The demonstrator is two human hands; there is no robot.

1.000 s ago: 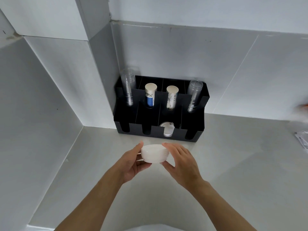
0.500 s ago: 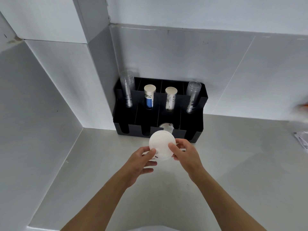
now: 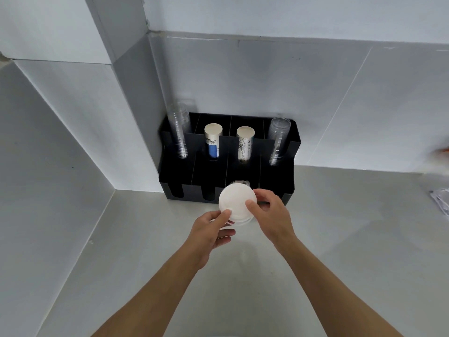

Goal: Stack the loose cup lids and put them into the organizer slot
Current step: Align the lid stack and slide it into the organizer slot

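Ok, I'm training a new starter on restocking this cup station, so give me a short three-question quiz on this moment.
1. True or false: the stack of white lids is held by both the left hand and the right hand.
2. How many cup stacks stand in the back row of the black organizer?
A) two B) four C) six
3. Fill in: the front slot third from the left already holds some ____.

Key
1. True: fingers of both hands grip its rim, just in front of the organizer.
2. B: clear stacks at the two ends, paper stacks between them.
3. lids.
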